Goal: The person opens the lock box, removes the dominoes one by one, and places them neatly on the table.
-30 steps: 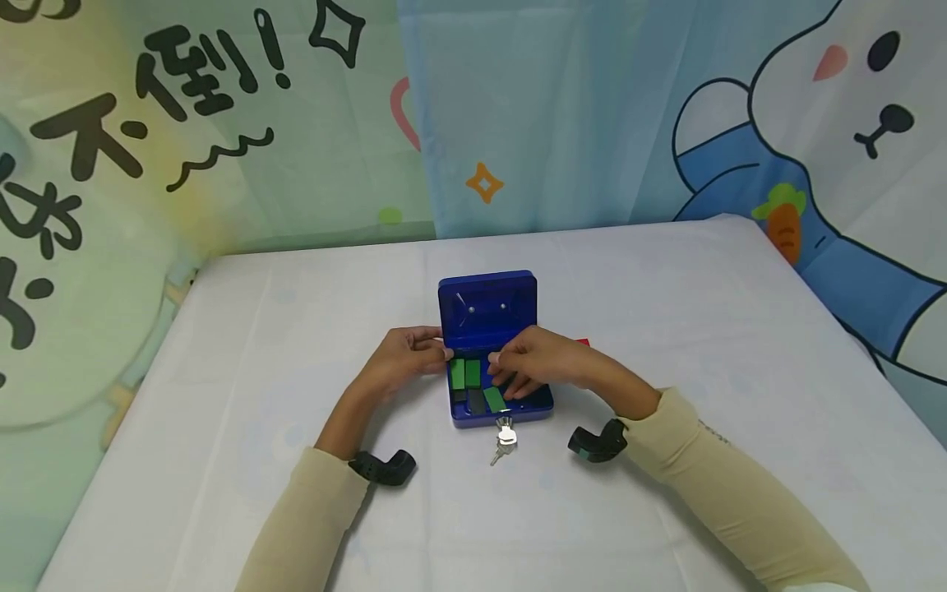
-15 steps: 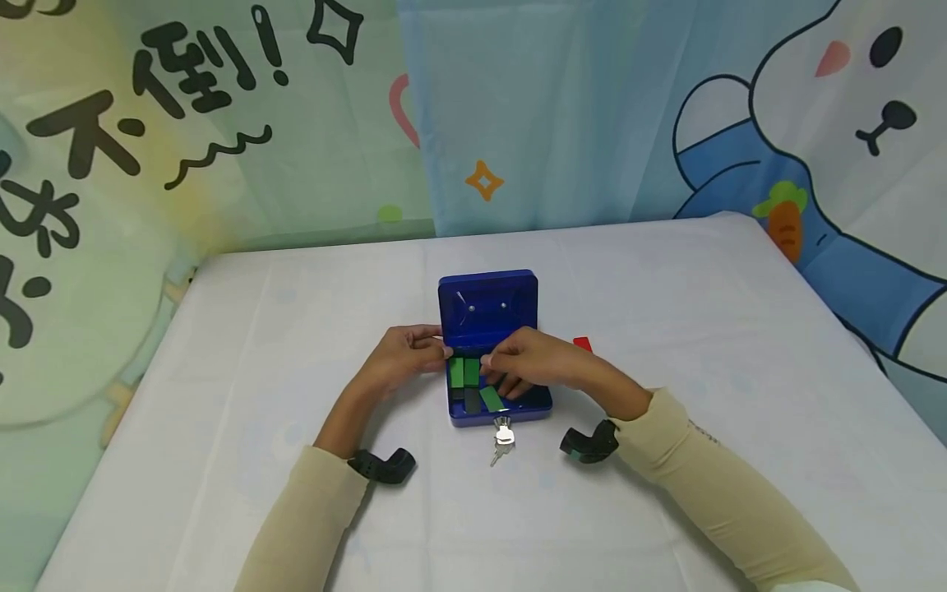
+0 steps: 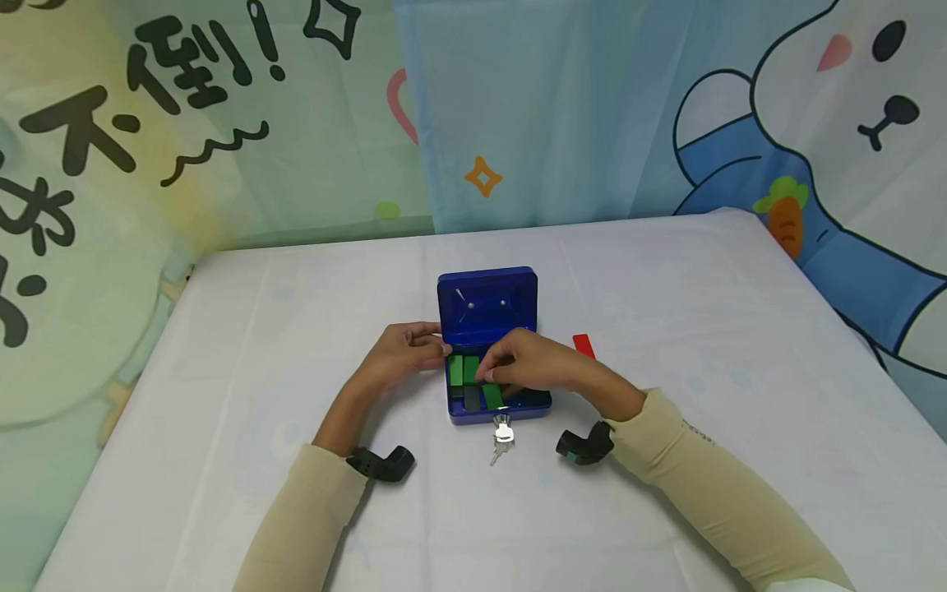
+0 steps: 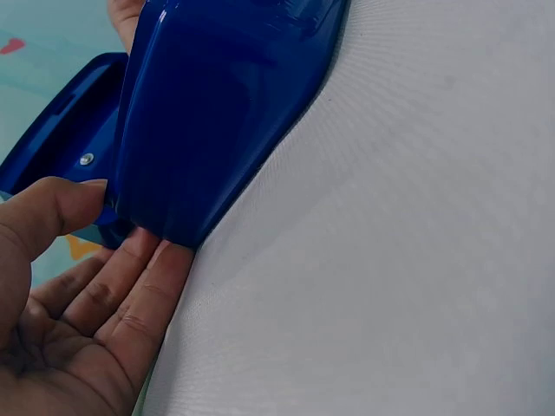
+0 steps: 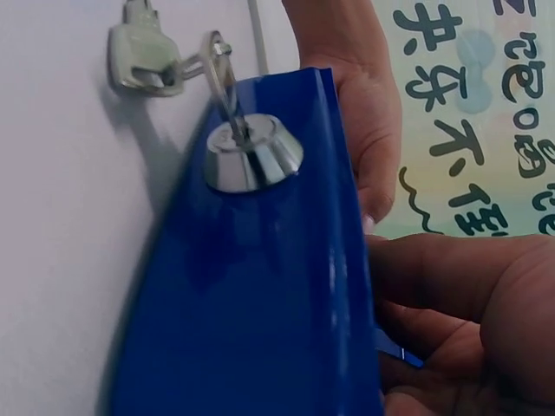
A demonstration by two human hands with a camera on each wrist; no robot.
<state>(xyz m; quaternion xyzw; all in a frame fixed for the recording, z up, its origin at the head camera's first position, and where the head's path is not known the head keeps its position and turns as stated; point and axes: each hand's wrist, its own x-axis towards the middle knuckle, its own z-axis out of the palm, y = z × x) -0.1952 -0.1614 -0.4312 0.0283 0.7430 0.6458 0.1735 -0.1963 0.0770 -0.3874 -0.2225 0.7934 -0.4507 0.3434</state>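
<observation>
Beneath my right fingers: the middle and right of the blue box (image 5: 243,303). My right hand (image 3: 528,358) reaches in with fingers bent, thumb and forefinger low and close; whether they pinch anything I cannot tell, since the hand hides what lies under it.
Left hold: my left hand (image 3: 407,347) pinches the box wall by the hinge corner, thumb at the rim, fingers flat outside. Should that pinch slacken, I think a push from the right could twist the box.
Green blocks: a green pair (image 3: 456,371) sits side by side just left of my right fingertips; a third green block (image 3: 492,396) lies slightly askew on their near side. Sweeping knuckles would probably knock the pair crooked or wedge the third.
Raised lid: behind both grips stands the lid (image 3: 488,308); caught by my right knuckles, it might drop onto them.
Keys: nearer me than either grip, keys (image 3: 503,436) hang at the lock (image 5: 251,165). My black wrist device (image 3: 586,444) could snag them and jerk the box.
Red piece: beyond my right forearm, which partly covers it, lies a red piece (image 3: 584,345); a careless backward move may shove it away.
</observation>
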